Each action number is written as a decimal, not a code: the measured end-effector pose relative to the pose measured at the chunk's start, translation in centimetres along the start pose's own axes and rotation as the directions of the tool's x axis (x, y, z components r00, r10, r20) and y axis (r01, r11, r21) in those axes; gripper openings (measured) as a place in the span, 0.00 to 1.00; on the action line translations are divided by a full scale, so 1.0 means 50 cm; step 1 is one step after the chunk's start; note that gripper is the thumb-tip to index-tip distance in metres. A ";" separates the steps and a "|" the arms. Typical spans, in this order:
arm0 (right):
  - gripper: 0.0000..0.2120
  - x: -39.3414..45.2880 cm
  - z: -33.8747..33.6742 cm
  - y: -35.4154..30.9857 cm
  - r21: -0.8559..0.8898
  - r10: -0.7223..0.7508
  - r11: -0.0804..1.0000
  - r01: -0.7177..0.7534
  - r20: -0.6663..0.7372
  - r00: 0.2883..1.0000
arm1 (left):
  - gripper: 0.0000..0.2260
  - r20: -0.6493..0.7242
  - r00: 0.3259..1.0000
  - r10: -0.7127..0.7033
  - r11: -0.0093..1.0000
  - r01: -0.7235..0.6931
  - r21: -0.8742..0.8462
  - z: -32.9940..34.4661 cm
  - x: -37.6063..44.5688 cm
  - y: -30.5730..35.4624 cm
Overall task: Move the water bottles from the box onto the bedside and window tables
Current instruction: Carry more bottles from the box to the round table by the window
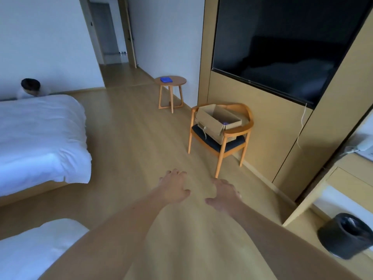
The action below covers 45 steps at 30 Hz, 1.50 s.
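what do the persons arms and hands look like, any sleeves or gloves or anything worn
Both arms are bare as far as the frame shows: no sleeves in view. The left hand and right hand wear no gloves, and no watch, bracelet or ring shows on either wrist or on the fingers that are visible.

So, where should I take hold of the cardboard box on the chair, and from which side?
Grip the cardboard box by its two short end walls, one hand each, coming from the chair's open front. The armrests and curved back close off the other sides, and the open top gives the fingers a rim to hook over, probably.
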State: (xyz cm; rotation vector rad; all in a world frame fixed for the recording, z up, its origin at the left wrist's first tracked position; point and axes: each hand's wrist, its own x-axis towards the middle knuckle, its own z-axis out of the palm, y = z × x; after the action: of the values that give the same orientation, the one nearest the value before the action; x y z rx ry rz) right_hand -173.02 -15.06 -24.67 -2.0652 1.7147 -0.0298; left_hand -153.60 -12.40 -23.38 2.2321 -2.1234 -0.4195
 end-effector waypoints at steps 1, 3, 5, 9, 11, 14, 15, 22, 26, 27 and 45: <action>0.39 0.032 -0.005 -0.010 -0.003 0.012 1.000 -0.012 0.003 1.000 | 0.31 0.005 1.000 0.008 1.000 -0.008 -0.006 -0.008 0.036 -0.015; 0.37 0.095 -0.015 -0.026 -0.006 0.030 1.000 -0.030 0.012 0.999 | 0.32 0.012 1.000 0.023 1.000 -0.023 -0.013 -0.016 0.106 -0.039; 0.36 0.163 -0.023 -0.040 -0.004 0.044 0.999 -0.044 0.019 0.999 | 0.33 0.022 0.999 0.039 0.999 -0.039 -0.014 -0.015 0.175 -0.059; 0.34 0.326 -0.032 -0.059 0.005 0.034 0.999 -0.034 0.019 0.999 | 0.32 0.035 0.998 0.056 0.998 -0.055 -0.011 -0.016 0.334 -0.095; 0.33 0.424 -0.038 -0.064 0.002 0.024 1.000 -0.024 0.028 0.999 | 0.30 0.027 0.998 0.057 0.998 -0.057 -0.010 -0.025 0.426 -0.109; 0.38 0.570 -0.057 -0.063 0.048 0.011 0.999 -0.012 0.017 1.000 | 0.31 0.009 0.999 0.048 0.999 -0.048 0.000 -0.051 0.571 -0.125; 0.39 0.616 -0.068 -0.061 0.059 0.005 0.998 -0.006 0.020 1.000 | 0.31 0.021 0.999 0.042 0.999 -0.042 0.004 -0.063 0.615 -0.129; 0.39 0.909 -0.164 -0.053 0.085 0.008 0.996 -0.013 0.054 0.999 | 0.31 0.024 1.000 0.011 1.000 -0.010 -0.020 -0.140 0.892 -0.130; 0.38 1.041 -0.181 -0.051 0.129 0.020 0.991 -0.029 0.069 0.997 | 0.31 0.075 0.995 0.060 0.998 -0.062 0.027 -0.151 1.029 -0.129; 0.39 1.070 -0.182 -0.047 0.144 0.031 0.989 -0.041 0.067 0.997 | 0.30 0.080 0.994 0.068 0.997 -0.071 0.029 -0.153 1.063 -0.130; 0.32 1.603 -0.235 -0.031 0.281 0.434 0.854 -0.437 0.078 0.898 | 0.28 0.257 0.877 0.405 0.909 -0.416 -0.011 -0.181 1.775 -0.197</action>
State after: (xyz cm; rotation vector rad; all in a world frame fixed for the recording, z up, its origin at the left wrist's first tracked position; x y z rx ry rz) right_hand -156.97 -93.84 -34.89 -1.4288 1.9977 -0.1207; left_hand -139.25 -100.61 -31.93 1.7427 -2.6731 -0.6659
